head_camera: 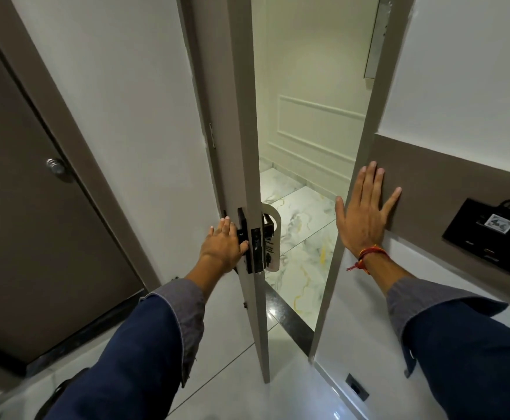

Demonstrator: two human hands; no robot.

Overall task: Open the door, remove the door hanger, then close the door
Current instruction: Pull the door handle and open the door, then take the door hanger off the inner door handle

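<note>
Head view: left hand grips the handle, door ajar; right hand splayed flat on the wall. Next: reach the hanger beyond the door.

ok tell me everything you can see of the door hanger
The door hanger is a flat, pale card with a rounded top and a hole, looped over the handle on the far side of the partly open door. Small dark print and a figure mark it. It hangs upright, partly hidden by the black lock plate; neither hand touches it.
</note>
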